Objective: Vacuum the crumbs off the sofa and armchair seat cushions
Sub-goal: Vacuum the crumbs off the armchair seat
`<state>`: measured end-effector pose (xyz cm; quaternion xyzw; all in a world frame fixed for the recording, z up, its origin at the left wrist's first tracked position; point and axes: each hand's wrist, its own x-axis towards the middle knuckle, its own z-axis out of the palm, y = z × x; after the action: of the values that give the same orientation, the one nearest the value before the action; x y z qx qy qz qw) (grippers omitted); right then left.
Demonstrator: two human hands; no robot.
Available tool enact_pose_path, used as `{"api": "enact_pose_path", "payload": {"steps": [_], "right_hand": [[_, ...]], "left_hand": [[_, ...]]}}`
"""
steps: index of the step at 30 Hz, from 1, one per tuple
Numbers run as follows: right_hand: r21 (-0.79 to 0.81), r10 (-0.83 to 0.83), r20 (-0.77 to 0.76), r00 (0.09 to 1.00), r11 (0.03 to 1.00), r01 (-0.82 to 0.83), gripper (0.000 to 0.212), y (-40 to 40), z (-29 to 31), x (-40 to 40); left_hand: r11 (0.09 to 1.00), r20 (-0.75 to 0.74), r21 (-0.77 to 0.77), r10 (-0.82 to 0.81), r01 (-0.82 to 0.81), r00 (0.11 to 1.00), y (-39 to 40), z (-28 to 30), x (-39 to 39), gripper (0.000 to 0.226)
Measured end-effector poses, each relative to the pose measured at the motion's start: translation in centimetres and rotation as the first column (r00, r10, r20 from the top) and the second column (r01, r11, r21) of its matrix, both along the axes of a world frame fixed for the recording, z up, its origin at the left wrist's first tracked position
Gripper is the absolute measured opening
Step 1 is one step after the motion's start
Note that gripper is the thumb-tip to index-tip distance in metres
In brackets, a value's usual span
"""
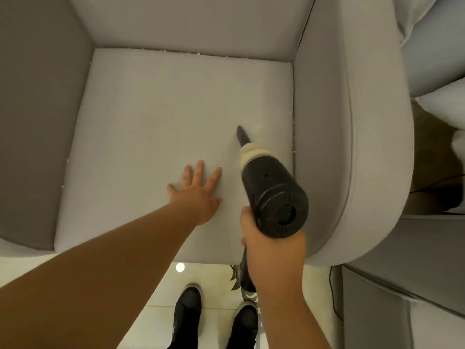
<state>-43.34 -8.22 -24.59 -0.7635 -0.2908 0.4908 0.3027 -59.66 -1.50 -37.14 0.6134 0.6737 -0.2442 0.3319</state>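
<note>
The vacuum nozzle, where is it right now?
In the head view, the vacuum nozzle touches the armchair seat cushion right of centre, between the flat left hand and the right armrest.

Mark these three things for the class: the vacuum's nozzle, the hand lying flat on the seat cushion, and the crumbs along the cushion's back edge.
nozzle (242, 135), head view, middle of the dark tapered tube.
left hand (200, 195), head view, back of the hand.
crumbs (198, 53), head view, specks in the back seam.
</note>
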Motion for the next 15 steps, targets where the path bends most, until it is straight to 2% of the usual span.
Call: {"api": "enact_pose_path", "payload": {"steps": [2,7,10,13,15], "right_hand": [[-0.014,0.010,0.010,1.000,1.000,-0.010,0.037,-0.6,0.1,0.0],[0.016,-0.106,0.035,0.994,0.994,0.106,0.036,-0.2,0.2,1.6],[0.021,-0.065,0.029,0.997,0.998,0.065,0.037,-1.6,-0.2,1.5],[0.074,0.007,0.033,0.999,0.997,-0.010,0.027,-2.1,-0.1,1.5],[0.068,-0.002,0.029,1.000,0.998,0.000,0.020,-1.0,-0.2,1.7]], "left_hand": [[1.000,0.021,0.007,0.004,-0.004,1.000,0.2,0.1,-0.1,0.078],[1.000,-0.021,0.023,-0.008,0.008,1.000,1.1,0.0,0.0,0.075],[0.999,-0.039,0.031,-0.035,0.036,0.999,1.3,-0.2,-0.4,0.075],[0.998,-0.023,0.037,-0.043,0.043,0.999,1.2,-0.5,-0.5,0.077],[0.999,-0.025,0.027,-0.036,0.036,0.999,1.1,-0.5,-0.4,0.076]]}}
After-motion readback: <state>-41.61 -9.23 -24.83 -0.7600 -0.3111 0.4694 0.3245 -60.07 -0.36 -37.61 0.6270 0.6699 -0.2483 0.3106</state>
